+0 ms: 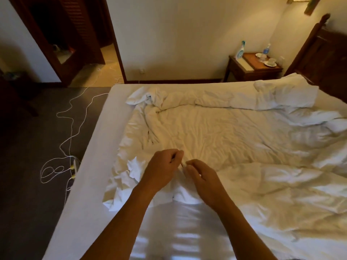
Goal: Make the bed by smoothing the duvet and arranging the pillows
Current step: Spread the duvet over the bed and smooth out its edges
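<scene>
Crumpled white cotton duvet (216, 132) is lying bunched across the white-sheeted mattress (97, 147), its near edge being pinched by both hands. Left hand (161, 169) fingers are being curled onto the fabric; right hand (202, 177) fingers are being curled onto the same fold, the fingertips almost touching.

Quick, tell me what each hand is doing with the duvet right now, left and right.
Left hand: fingers curled, pinching the rumpled white fabric duvet.
Right hand: fingers curled at the same fold; a grip cannot be told.
</scene>
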Tool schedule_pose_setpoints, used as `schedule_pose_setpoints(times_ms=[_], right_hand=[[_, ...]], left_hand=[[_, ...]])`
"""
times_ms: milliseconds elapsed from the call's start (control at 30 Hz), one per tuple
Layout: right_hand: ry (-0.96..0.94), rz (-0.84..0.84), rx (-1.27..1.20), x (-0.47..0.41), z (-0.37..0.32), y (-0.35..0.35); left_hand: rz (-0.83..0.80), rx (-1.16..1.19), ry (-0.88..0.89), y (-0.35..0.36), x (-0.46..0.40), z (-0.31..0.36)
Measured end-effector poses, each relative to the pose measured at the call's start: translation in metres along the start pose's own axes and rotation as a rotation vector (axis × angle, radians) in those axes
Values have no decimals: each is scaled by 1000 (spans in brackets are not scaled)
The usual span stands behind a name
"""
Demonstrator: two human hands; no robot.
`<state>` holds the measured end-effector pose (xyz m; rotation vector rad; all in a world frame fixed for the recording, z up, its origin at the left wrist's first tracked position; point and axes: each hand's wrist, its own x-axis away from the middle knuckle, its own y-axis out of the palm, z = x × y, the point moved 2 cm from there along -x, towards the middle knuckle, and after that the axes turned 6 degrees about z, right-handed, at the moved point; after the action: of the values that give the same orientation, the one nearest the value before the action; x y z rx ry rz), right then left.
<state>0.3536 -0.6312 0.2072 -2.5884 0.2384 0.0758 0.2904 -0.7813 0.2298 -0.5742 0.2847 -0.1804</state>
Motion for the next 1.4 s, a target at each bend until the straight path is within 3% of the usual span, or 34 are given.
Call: schedule_pose_setpoints(times_ms=[133, 333, 433, 600, 733, 833, 1033, 1233, 1400], right_hand=[[37, 86, 86, 5, -20, 24], [76, 355, 67, 26, -34, -11], [128, 435, 77, 38, -30, -23], [254, 327, 97, 50, -14, -9], [49, 137, 65, 66, -37, 34], [22, 51, 32, 81, -55, 52], [-44, 137, -59, 106, -65, 13], [110, 258, -35, 144, -47, -5], [56, 187, 41, 165, -48, 15]], left_hand=[[-68, 81, -85, -7, 5, -22], [-289, 52, 64, -13, 9, -56], [-267, -53, 117, -27, 11, -79], [-57, 30, 177, -55, 27, -57], [-35, 90, 131, -65, 47, -25], [-13, 161, 25, -67, 72, -16], [-145, -189, 10, -76, 120, -47], [-137, -220, 95, -90, 153, -65], [-10, -148, 194, -111, 172, -36]])
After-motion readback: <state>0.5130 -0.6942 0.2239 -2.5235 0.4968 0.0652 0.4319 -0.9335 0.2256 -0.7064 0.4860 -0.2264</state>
